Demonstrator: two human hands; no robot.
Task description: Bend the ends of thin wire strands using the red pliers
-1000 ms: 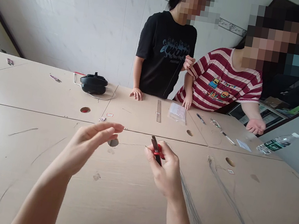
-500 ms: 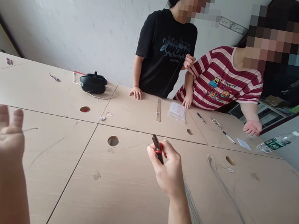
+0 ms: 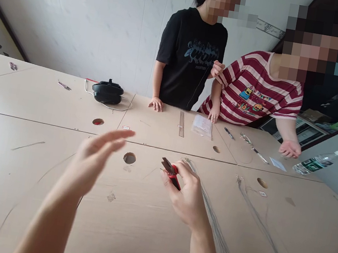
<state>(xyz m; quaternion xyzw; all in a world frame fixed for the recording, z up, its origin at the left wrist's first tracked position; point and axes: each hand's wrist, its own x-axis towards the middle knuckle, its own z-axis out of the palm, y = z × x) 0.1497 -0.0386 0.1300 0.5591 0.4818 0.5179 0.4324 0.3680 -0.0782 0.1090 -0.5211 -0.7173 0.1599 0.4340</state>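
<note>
My right hand [image 3: 188,194] is wrapped round red-handled pliers [image 3: 171,173], their metal jaws pointing up and left, parted slightly. A thin wire shows faintly by the thumb and trails left. My left hand [image 3: 95,159] is raised over the table [image 3: 112,233], left of the pliers, its fingers stretched out and a little blurred, holding nothing. Behind and beneath my right forearm runs a bundle of thin grey wires [image 3: 214,220]. Farther right lies a second wire bundle [image 3: 263,222].
Across the table stand a person in black [image 3: 189,61] and a person in stripes [image 3: 256,89]. Between us lie a black headset-like device [image 3: 108,91], a ruler [image 3: 182,124], plastic bags [image 3: 202,126], a pen [image 3: 229,133] and a water bottle [image 3: 318,162]. Round holes pierce the tabletop.
My left hand has swung from the far left towards the middle, turning from palm up to sideways. My right hand and the pliers have shifted slightly left and down.
</note>
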